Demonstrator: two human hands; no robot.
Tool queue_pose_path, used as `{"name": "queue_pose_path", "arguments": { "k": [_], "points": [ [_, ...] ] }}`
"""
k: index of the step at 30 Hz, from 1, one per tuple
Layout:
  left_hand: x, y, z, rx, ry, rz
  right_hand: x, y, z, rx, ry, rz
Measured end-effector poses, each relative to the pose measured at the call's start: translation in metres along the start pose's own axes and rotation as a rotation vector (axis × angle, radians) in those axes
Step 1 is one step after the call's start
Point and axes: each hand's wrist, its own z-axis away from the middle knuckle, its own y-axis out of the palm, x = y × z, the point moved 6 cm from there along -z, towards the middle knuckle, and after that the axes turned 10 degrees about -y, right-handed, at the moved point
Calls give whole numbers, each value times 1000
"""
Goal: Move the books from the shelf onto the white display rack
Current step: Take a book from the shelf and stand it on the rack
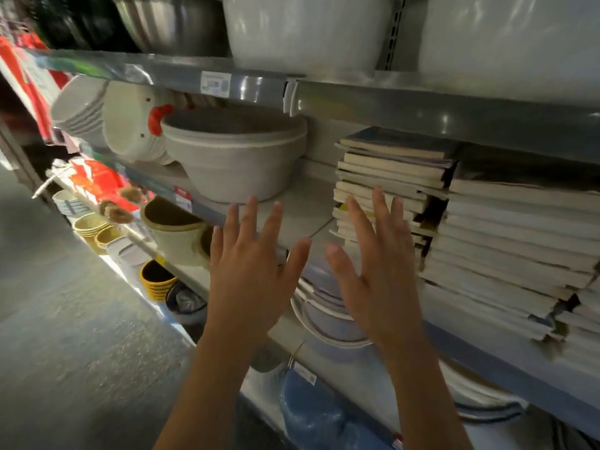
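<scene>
At the shelf, left hand and right hand reach empty, fingers spread, likely to bracket the book stack.

The shelf edge above the books looks like glossy grey metal. The books show matt paper page edges. Left of them, a grey bowl appears smooth, matt plastic.

Two stacks of flat-lying paperback books on grey metal shelf. Smaller uneven stack of cream-paged books, dark-covered top, page edges outward. Taller stack of white-paged books just beside it on right, touching, lower books jutting forward.
</scene>
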Motion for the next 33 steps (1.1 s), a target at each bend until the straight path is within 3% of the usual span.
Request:
{"name": "queue_pose_path", "arguments": {
  "k": [7,18,27,33],
  "points": [
    [-15,34,-59,128,154,129,-25,14,-27,-17,123,107],
    [-33,74,-134,295,497,394,-37,27,-48,-276,338,252],
    [-73,97,-179,175,695,471,-61,17,-76,-369,226,524],
    [-95,113,-194,184,765,547,-82,16,-88,-319,162,671]
  ]
}}
